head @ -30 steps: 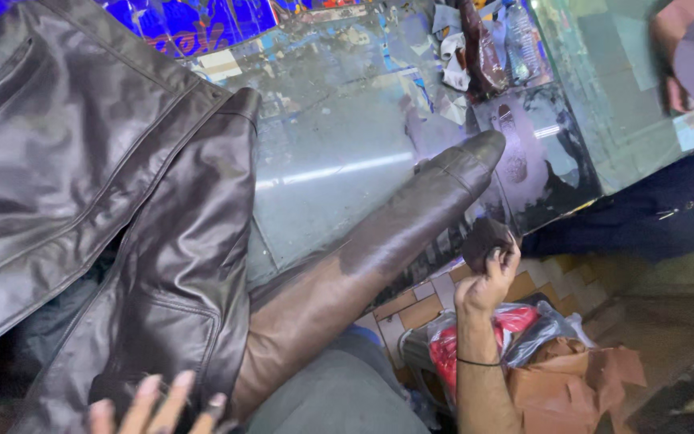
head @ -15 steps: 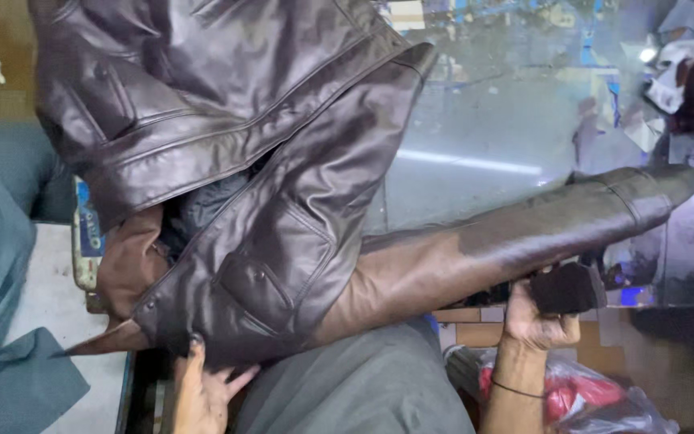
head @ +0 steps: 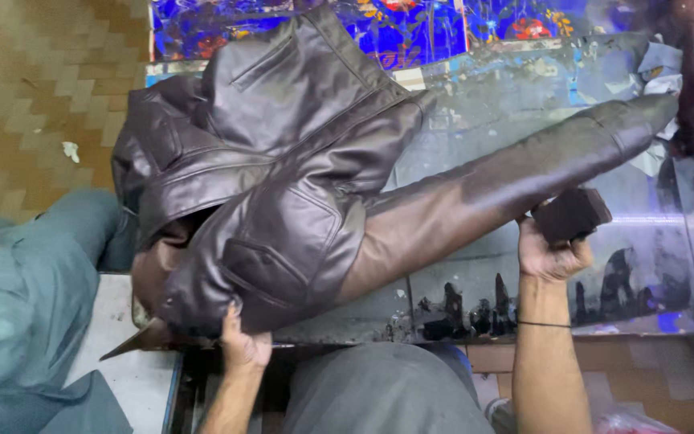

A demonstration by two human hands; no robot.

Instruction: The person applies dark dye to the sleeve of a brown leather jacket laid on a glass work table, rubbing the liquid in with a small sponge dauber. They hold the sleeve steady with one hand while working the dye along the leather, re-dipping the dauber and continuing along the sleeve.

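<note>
A dark brown leather jacket (head: 275,169) lies on a glass-topped table (head: 524,96), one sleeve (head: 508,181) stretched out to the right. My left hand (head: 244,344) grips the jacket's near edge at the table's front. My right hand (head: 554,253) holds a dark sponge block (head: 572,215) against the underside of the stretched sleeve, near its cuff end. The sleeve looks duller and lighter brown than the glossy body of the jacket.
Another person in teal clothing (head: 26,297) sits at the left. A bright blue patterned cloth (head: 411,20) lies at the table's far edge. Dark stains (head: 475,309) mark the glass near the front edge. Tiled floor (head: 34,80) shows at top left.
The view has swung left, so the jacket sits more central. My right hand has brought the sponge block up along the sleeve. My left hand keeps hold of the jacket's near edge.
</note>
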